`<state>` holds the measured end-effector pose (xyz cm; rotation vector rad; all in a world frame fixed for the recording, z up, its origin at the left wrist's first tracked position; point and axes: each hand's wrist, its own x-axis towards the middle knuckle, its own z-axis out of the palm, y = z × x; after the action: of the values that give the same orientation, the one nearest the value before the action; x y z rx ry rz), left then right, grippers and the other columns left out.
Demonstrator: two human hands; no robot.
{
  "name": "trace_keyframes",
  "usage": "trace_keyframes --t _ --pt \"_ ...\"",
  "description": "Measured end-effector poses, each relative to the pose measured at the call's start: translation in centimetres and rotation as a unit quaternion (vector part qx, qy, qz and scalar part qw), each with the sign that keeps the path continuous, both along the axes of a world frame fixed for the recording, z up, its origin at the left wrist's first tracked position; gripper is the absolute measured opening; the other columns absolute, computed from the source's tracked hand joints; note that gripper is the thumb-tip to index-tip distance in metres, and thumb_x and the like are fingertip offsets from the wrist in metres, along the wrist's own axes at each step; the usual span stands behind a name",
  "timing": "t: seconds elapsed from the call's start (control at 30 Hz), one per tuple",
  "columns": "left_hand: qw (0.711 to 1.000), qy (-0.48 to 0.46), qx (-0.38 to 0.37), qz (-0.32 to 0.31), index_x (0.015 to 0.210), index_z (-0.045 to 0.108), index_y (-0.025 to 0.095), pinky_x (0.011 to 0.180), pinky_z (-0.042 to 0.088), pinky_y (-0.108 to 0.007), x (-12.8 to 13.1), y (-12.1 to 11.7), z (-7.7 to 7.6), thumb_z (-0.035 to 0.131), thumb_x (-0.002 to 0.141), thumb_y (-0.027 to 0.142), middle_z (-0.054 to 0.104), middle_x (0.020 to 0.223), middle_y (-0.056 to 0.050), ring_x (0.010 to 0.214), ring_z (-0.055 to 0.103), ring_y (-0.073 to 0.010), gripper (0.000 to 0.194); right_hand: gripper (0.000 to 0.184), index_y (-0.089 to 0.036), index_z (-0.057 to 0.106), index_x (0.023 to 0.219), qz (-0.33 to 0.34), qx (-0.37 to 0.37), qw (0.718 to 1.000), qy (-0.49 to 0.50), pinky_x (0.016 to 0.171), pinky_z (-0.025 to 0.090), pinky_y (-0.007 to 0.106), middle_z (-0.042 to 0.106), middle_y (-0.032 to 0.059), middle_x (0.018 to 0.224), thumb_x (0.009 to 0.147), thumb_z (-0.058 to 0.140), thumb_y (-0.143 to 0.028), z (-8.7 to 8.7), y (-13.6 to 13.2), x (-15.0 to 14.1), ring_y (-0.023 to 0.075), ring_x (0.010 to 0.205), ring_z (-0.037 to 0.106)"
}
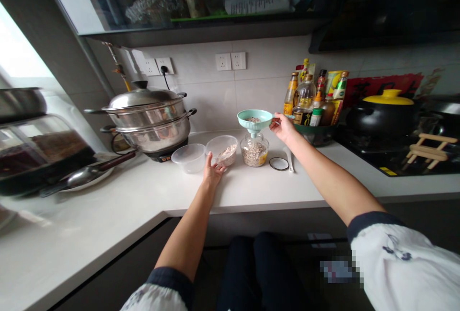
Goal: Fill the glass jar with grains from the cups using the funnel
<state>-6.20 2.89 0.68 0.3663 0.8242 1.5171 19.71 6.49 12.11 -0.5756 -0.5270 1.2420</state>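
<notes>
My right hand (282, 128) grips the handle of a mint-green funnel (254, 119), whose spout points down at the mouth of a glass jar (254, 153). Pale flakes lie in the funnel's bowl and fill much of the jar. With my left hand (213, 172) I hold a clear plastic bowl (222, 150) of similar flakes, tilted slightly toward the jar. Beside it, on the left, stands another clear bowl (189, 158) with nothing visible inside. A round dark-rimmed lid (279, 164) and a white spoon (289, 160) lie right of the jar.
A steel steamer pot (153, 124) sits on an electric cooker at the left. Bottles and seasonings (316, 100) crowd the back right, near a black pot with a yellow lid (388, 97) on the stove. A ladle (86, 175) rests at left; a cabinet (201, 33) hangs overhead.
</notes>
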Motion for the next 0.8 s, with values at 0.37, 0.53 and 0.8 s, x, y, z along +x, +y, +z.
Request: trace_keyframes --t 0.37,0.53,0.8 --pt "1.000 0.000 0.004 -0.003 0.117 0.047 0.025 0.065 0.058 -0.031 0.0 0.1 0.0 0.055 0.085 0.041 0.056 0.098 -0.009 0.080 0.066 -0.0185 0.036 0.019 -0.017 0.049 0.067 0.000 -0.031 1.000 -0.003 0.037 0.038 0.014 0.049 -0.0056 0.049 0.079 0.047 -0.003 -0.4 -0.3 -0.1 0.0059 0.040 0.042" --pt "1.000 -0.005 -0.001 0.001 0.116 0.048 0.028 0.067 0.058 -0.031 0.0 0.0 0.0 0.057 0.084 0.041 0.056 0.098 -0.008 0.081 0.066 -0.0178 0.036 0.019 -0.017 0.048 0.066 0.002 -0.032 0.999 -0.008 0.038 0.038 0.014 0.050 -0.0053 0.051 0.078 0.048 -0.002 -0.8 -0.3 -0.1 0.0055 0.041 0.044" --pt "1.000 0.001 0.005 -0.003 0.117 0.047 0.027 0.069 0.058 -0.032 0.0 -0.1 0.1 0.055 0.085 0.041 0.056 0.098 -0.009 0.082 0.066 -0.0183 0.035 0.017 -0.018 0.049 0.067 0.001 -0.022 1.000 -0.002 0.039 0.039 0.014 0.049 -0.0061 0.053 0.076 0.052 -0.003 -0.9 0.0 0.2 0.0050 0.042 0.043"
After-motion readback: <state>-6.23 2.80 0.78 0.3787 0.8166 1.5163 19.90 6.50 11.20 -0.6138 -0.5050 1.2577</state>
